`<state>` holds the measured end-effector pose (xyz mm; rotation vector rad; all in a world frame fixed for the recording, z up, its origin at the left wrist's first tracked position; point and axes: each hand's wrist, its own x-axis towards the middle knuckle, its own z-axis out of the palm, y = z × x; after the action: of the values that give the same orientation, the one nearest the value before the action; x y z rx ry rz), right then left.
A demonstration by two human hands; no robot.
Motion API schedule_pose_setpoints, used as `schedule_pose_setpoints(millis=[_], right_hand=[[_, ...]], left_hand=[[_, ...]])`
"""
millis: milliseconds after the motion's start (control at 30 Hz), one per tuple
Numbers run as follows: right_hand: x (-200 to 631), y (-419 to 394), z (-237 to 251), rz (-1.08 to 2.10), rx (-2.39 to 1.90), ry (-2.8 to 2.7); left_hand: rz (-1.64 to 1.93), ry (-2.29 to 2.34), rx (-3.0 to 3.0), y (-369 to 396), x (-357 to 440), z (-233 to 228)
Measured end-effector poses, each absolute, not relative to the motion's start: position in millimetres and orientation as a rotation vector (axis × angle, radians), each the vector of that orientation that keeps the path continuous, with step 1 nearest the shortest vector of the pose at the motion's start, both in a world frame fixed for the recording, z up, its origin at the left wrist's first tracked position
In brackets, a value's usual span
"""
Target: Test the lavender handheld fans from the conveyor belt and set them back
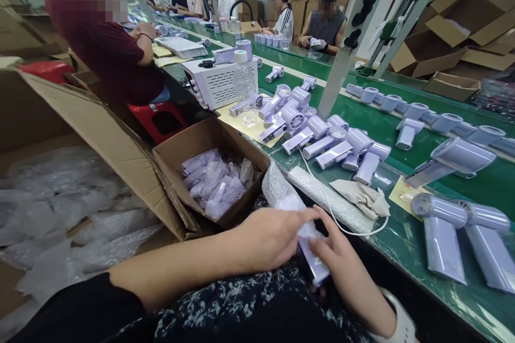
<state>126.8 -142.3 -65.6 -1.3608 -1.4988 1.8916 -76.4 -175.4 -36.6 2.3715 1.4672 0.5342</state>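
Bagged fan (309, 246), cardboard box (209, 144) beside, cable (322, 193) across

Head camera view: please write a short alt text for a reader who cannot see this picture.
Two bare hands, left hand and right hand, hold a lilac handheld fan half inside a bubble-wrap bag above the person's lap. Beside them, a cardboard box holds bagged fans, and more fans lie on the green workbench.

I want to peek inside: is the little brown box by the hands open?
Open. The box has its flaps spread, showing bagged fans inside.
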Motion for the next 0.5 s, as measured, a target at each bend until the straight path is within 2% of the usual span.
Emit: schedule_pose_setpoints(millis=[133,267,333,433,500], right_hand=[[113.2,-139.1,-65.9,2.128,-1.171,-1.247],[110.1,-143.0,-53.7,2.260,-0.743,-1.461],[108.1,-143.5,-47.2,2.192,-0.704,-1.652],[97.3,-137.3,-50.9,1.886,-0.935,-1.900],[85.4,-128.7,-64.1,1.823,-1.007,-1.885]], left_hand=[[0.501,1.696,2.013,-177.2,-90.4,-24.3],[0.586,1.678,1.804,-176.1,-110.5,-15.9],[0.690,1.670,1.695,-174.3,-121.7,-14.2],[0.844,1.490,1.523,-172.0,-131.9,-13.4],[0.903,1.419,1.440,-171.6,-132.2,-13.7]])
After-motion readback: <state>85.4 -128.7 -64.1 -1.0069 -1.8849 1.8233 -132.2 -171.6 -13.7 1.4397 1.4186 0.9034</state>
